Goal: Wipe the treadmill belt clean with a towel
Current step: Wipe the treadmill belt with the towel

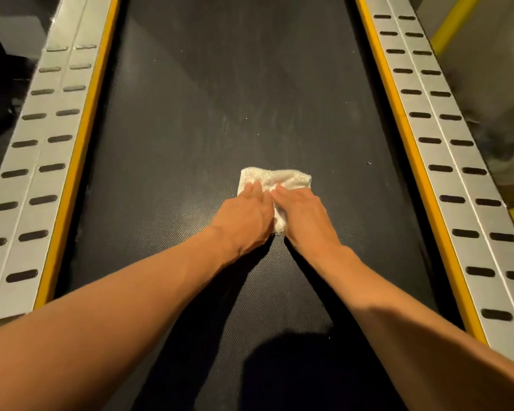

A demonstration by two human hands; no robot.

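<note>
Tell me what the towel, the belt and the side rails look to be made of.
Towel: likely cotton terry, off-white; nubbly looped pile. Belt: black rubber or PVC by its look, matte; fine grid texture shows up close. Side rails: probably aluminium, satin silver; straight grooves and dark slotted inserts, likely rubber.

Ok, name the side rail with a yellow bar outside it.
The right rail: a yellow bar slants beside its far end; the left rail has none.

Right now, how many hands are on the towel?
2. The left hand lies flat on the left part of the towel, and the right hand on its right part, side by side mid-width on the treadmill belt.
</note>
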